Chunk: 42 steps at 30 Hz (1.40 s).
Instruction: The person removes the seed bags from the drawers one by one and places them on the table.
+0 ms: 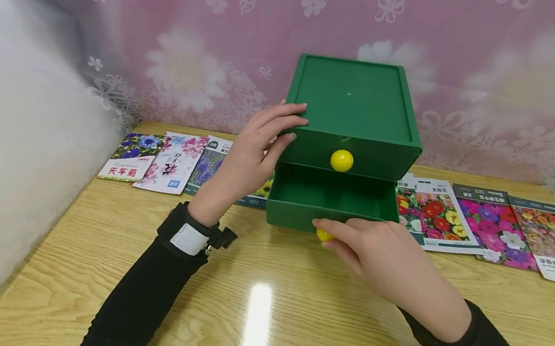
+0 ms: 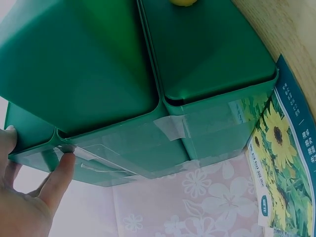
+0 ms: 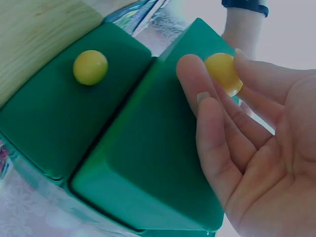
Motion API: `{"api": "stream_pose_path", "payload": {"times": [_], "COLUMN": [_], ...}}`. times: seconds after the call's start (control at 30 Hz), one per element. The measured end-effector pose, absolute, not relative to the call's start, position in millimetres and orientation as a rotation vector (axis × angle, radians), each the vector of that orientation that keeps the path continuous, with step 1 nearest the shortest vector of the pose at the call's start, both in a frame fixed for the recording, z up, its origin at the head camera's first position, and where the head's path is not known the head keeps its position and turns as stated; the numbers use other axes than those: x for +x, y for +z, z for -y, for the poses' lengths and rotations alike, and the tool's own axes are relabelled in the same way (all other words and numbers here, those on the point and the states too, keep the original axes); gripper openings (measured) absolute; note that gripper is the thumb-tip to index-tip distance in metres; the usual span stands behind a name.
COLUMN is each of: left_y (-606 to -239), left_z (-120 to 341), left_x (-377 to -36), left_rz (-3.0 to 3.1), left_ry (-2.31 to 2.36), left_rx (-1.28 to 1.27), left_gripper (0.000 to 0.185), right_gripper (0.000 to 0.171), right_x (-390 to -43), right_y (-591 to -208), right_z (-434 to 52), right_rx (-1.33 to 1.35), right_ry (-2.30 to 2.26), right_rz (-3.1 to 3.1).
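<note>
A green drawer cabinet (image 1: 347, 98) with yellow ball knobs stands on the table. My left hand (image 1: 254, 150) rests at its upper left corner, fingertips on the top and thumb by the side edge. The middle drawer (image 1: 290, 215) is pulled partway out, and its visible inside holds nothing. My right hand (image 1: 377, 251) pinches that drawer's yellow knob (image 3: 220, 74) between thumb and fingers. Above it, the top drawer's knob (image 1: 342, 161) is untouched. Closest to the table, the bottom drawer (image 3: 54, 131) is closed; the open drawer hides it in the head view.
Flower seed packets (image 1: 128, 157) lie along the back of the wooden table (image 1: 209, 303) to the left of the cabinet. More packets (image 1: 499, 229) lie to its right. A pink flowered curtain (image 1: 179, 40) hangs right behind.
</note>
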<state>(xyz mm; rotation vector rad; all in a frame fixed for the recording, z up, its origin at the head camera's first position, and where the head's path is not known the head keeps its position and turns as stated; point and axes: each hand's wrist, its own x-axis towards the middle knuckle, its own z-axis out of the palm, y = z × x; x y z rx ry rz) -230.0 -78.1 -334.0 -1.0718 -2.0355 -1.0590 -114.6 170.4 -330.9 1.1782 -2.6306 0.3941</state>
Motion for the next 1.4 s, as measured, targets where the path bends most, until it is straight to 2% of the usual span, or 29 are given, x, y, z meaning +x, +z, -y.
{"api": "stream_pose_path", "payload": {"times": [0.43, 1.03, 1.4], "left_y": [-334, -334, -334], "left_z": [80, 81, 80], "left_x": [-230, -228, -229], "left_rz": [2.054, 2.094, 2.082], "left_ry": [-1.068, -1.116, -1.11], "left_rx": [-1.053, -1.04, -1.055], "left_gripper": [0.028, 0.029, 0.029], "right_gripper": [0.04, 0.06, 0.061], "right_x": [-130, -145, -152], "right_y": [-338, -352, -358], "right_z": [-171, -178, -183], "right_rx": [1.117, 1.041, 0.999], "right_ry": [0.375, 0.474, 0.532], "right_rz": [2.712, 2.756, 2.791]}}
